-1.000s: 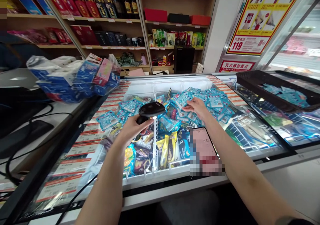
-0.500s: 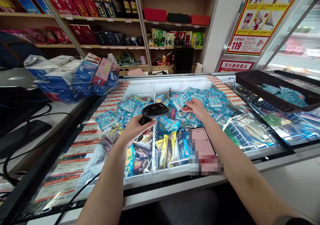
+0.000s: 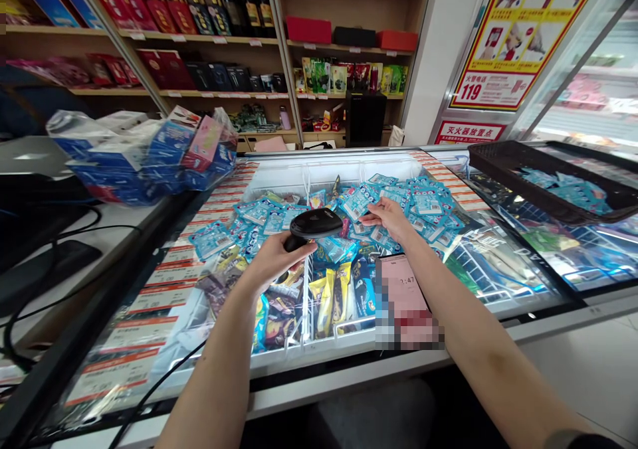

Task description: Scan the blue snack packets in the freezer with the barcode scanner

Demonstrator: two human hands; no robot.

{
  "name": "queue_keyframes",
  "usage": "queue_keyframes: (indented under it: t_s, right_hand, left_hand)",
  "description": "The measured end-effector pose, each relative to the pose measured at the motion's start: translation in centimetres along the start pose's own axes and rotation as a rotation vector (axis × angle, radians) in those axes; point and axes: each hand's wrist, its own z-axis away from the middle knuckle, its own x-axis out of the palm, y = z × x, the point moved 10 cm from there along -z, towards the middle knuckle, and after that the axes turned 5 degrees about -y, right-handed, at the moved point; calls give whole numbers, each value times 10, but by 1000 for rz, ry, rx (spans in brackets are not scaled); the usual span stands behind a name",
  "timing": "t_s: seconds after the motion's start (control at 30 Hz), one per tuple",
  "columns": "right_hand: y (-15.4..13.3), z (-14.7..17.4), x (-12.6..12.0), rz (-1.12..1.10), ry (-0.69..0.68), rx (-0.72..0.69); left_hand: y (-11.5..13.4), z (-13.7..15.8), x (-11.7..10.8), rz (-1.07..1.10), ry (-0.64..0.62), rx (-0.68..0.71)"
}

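Note:
My left hand (image 3: 276, 261) is wrapped round the handle of a black barcode scanner (image 3: 318, 222), its head pointing right. Fingers of my right hand (image 3: 391, 218) pinch the edge of a blue-and-white packet (image 3: 357, 202), whose printed side faces up just beyond the scanner. Many similar blue packets (image 3: 427, 201) lie in a loose heap around and behind my right hand, on the freezer's glass top. More of these packets (image 3: 212, 238) are spread on the left. Below my right wrist lies a phone (image 3: 406, 296) with a lit, partly blurred screen.
Under the glass, the chest freezer holds wrapped ice creams (image 3: 326, 303) in white wire baskets. A dark tray (image 3: 528, 170) with blue packets stands at right. Plastic-wrapped boxes (image 3: 149, 150) sit at left. The scanner's cable (image 3: 154, 392) trails towards the lower left.
My left hand has shifted slightly to the right with the barcode scanner. My right hand and the packet in it have stayed almost still.

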Motion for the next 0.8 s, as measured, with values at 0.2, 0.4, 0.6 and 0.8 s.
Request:
queue_keyframes:
  t_s: [0.2,0.4,0.6,0.8]
  right_hand:
    - [1,-1,-2,4,7,-9]
    - [-1,0,-3,-1,28,-1]
    - [-21,1,-27,-2,206,-117]
    - [-34,10,-75,81,459,-222]
  left_hand:
    - [-2,-1,2,-17,-40,14]
    - [-5,-3,1,-17,-30,19]
    - [-10,-1,-18,0,80,4]
    - [-21,2,-49,38,224,45]
